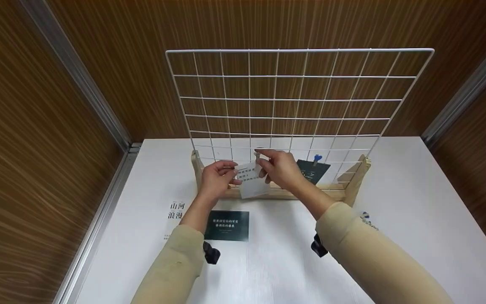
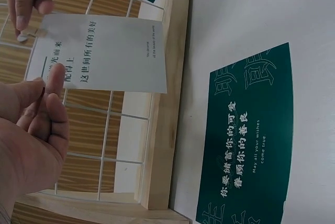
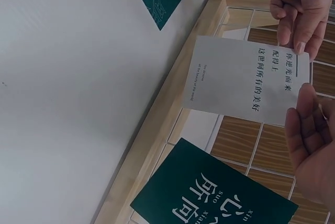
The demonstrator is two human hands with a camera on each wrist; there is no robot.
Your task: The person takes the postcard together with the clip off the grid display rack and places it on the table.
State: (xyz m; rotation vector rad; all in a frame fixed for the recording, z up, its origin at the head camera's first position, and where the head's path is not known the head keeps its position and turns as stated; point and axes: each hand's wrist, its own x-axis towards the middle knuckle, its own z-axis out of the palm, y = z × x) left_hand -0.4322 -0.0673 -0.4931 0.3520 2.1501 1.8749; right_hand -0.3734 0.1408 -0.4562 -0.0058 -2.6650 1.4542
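Holding a pale card (image 1: 252, 182) up against the lower rows of the white wire grid (image 1: 293, 99), just below the middle of the head frame, both hands work at its top edge. The left hand (image 1: 217, 175) pinches the card's upper left corner between thumb and fingertips, while the right hand (image 1: 280, 168) has its fingers curled at the upper right corner, seemingly pressing a small pale clip (image 1: 259, 157) there; what it grips is too small to tell for sure. The card looks like thin, light stock, stiff enough to hang flat yet easy to crease, so it is probably best taken by its edges or corners, clear of the printed lines. To the right, a dark green card (image 1: 311, 171) hangs from the grid by a blue clip (image 1: 317, 158). Another green card (image 1: 227, 225) lies flat lower left of centre on the white tabletop (image 1: 416, 202), which looks smooth. The grid stands in a light wooden base (image 1: 355, 181), with brown wood-grain walls (image 1: 36, 126) closing in on three sides.
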